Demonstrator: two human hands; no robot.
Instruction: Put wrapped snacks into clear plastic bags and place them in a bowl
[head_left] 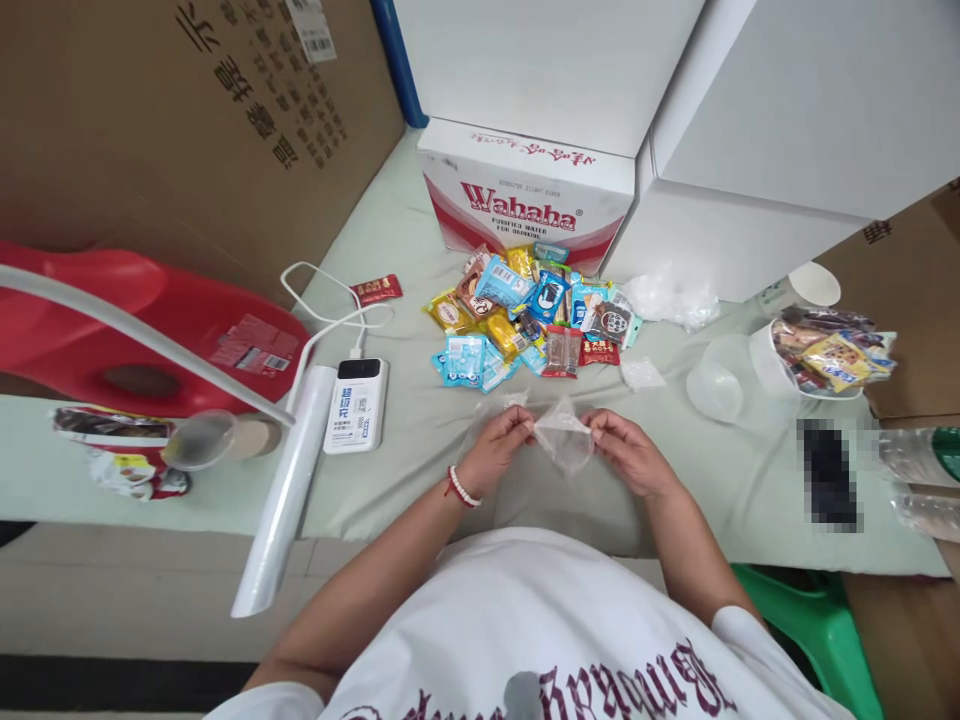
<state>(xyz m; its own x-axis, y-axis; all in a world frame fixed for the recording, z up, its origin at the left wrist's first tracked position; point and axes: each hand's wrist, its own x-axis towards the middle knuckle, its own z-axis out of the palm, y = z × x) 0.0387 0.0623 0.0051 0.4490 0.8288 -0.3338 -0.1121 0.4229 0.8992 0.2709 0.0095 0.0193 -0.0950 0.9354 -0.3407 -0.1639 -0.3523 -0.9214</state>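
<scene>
Across the head view, I record a pale green bench (pixel 405 440) with a Wahaha carton (pixel 534 200) at its far side and a pile of wrapped snacks (pixel 517 320) directly before it. To the left lie a power bank (pixel 356 425) and a shiny roll (pixel 280 500); to the right stands a white tub (pixel 769 362) filled with packets.

Subject item: apparently a clear plastic bag (pixel 564 437), held between the two grips on the near side of the pile. Left grip (pixel 499 447): thumb and fingers clamped on one edge. Right grip (pixel 634 455): likewise clamped, on the opposite edge. More clear film (pixel 504 402) shows beyond the left grip; I cannot tell whether it is the same piece.

Handling assessment: I judge the bag very light, limp and slippery, liable to cling to itself and tear if pulled hard. Recommended hold: fingertip pinches at opposite corners, slight tension only, middle left free.
</scene>
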